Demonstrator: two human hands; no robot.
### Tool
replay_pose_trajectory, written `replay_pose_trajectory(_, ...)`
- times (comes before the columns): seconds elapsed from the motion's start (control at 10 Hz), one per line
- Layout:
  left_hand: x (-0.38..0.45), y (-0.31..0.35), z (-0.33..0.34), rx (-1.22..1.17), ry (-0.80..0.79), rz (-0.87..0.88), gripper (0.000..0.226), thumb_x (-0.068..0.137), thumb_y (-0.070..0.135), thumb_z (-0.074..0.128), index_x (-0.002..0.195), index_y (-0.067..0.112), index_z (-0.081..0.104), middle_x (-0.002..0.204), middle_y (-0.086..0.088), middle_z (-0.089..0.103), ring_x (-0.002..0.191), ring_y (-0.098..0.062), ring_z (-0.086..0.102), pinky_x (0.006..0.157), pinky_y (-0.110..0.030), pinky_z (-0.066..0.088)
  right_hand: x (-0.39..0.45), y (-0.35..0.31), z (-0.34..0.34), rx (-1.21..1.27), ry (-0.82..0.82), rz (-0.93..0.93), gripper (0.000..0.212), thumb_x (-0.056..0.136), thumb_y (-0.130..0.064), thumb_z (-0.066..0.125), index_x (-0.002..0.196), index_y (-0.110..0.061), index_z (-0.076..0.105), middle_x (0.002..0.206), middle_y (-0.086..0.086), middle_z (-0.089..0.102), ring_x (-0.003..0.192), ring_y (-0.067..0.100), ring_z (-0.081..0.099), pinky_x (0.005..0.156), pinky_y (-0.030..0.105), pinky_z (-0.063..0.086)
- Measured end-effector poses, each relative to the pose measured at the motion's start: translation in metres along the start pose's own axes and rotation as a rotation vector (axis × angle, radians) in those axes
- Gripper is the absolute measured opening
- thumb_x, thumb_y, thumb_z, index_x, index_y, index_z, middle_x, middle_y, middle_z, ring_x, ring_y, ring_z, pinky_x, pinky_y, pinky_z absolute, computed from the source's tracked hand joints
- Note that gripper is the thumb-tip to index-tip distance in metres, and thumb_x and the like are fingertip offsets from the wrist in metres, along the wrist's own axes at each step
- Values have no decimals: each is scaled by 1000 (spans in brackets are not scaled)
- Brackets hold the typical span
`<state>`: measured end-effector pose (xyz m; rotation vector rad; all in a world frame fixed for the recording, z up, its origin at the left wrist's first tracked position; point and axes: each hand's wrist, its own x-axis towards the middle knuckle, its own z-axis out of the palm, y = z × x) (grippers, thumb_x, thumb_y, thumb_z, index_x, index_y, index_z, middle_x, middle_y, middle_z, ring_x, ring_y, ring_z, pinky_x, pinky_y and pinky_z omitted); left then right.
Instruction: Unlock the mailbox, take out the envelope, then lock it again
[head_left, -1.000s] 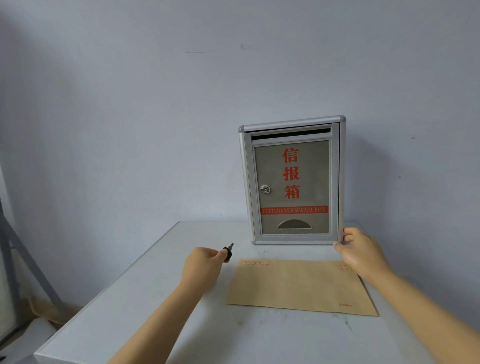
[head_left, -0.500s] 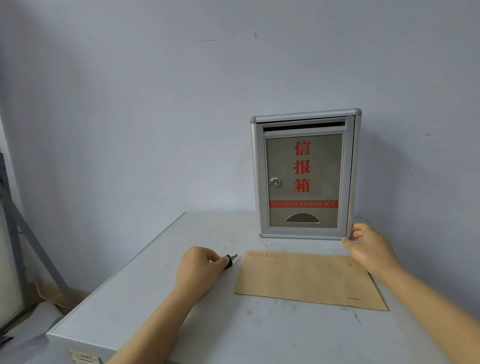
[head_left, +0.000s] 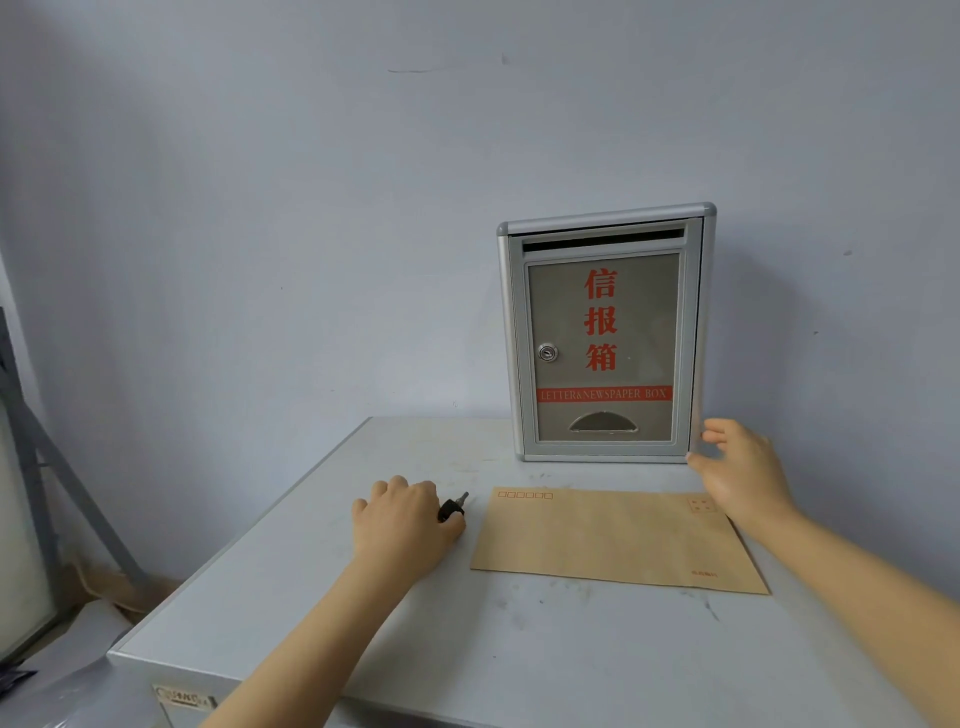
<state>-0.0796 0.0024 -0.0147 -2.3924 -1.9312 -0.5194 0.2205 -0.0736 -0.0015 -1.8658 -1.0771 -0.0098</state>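
Observation:
A silver mailbox (head_left: 605, 332) with red characters stands upright at the back of the table, its door shut and its round lock (head_left: 547, 353) empty. A brown envelope (head_left: 613, 540) lies flat on the table in front of it. My left hand (head_left: 402, 525) rests on the table left of the envelope, fingers closed around a black-headed key (head_left: 454, 506) whose metal tip points up and right. My right hand (head_left: 740, 470) is at the mailbox's lower right corner, fingers spread, touching its side.
The grey table (head_left: 311, 597) meets a pale blue wall (head_left: 311, 208) behind the mailbox. A grey metal frame (head_left: 47, 467) leans at the far left, beyond the table's left edge. A label sits on the table's front face (head_left: 184, 696).
My left hand has lowered with the key onto the table. My right hand's fingers have opened a little at the mailbox corner. The camera view shifted slightly.

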Motion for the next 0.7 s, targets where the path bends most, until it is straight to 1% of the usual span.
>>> replay_pose_trajectory(0.1,0,3,-4,127,10,32,27,82,43,40,76,18,48,82,0,44,82,-23,38,71,-31,27,-5,-5,-2,26,-13,8,45,82,-8,61,125,-2,48,128,17,55,124,33,38,103,41,33)
replay_pose_trajectory(0.2,-3,5,-6,205,33,56,28,83,43,38,74,18,45,80,-1,41,80,-22,36,71,-31,26,-9,-10,-6,72,-29,-7,45,83,-9,61,126,-4,47,130,15,53,125,31,40,106,42,32)
replay_pose_trajectory(0.3,-5,7,-8,258,36,63,28,84,42,38,72,18,43,80,-1,40,80,-22,35,71,-31,25,-15,-17,-13,123,-27,-15,45,82,-8,62,125,-4,48,129,14,54,124,30,42,104,41,34)
replay_pose_trajectory(0.4,-7,8,-11,300,35,73,29,87,42,38,73,17,42,81,-1,40,79,-22,35,72,-30,24,-22,-21,-23,162,-8,-53,47,82,-7,63,126,-7,47,127,12,55,121,27,43,98,34,33)
replay_pose_trajectory(0.5,-10,10,-14,320,10,76,30,88,44,39,73,18,42,82,-1,40,80,-22,34,73,-30,24,-33,-25,-35,148,-34,-121,47,82,-7,61,126,-11,45,126,8,55,120,22,43,93,27,29)
replay_pose_trajectory(0.6,-11,10,-18,331,3,82,31,89,45,41,74,18,43,84,-1,41,81,-22,34,75,-31,25,-45,-31,-45,169,-32,-197,47,82,-6,62,125,-14,46,123,4,56,117,20,44,92,26,31)
replay_pose_trajectory(0.7,-14,8,-24,310,33,98,34,88,50,43,80,18,54,87,-1,42,83,-22,38,76,-32,24,-55,-42,-62,264,-32,-225,44,82,-7,62,123,-18,47,118,-3,55,107,14,46,83,22,37)
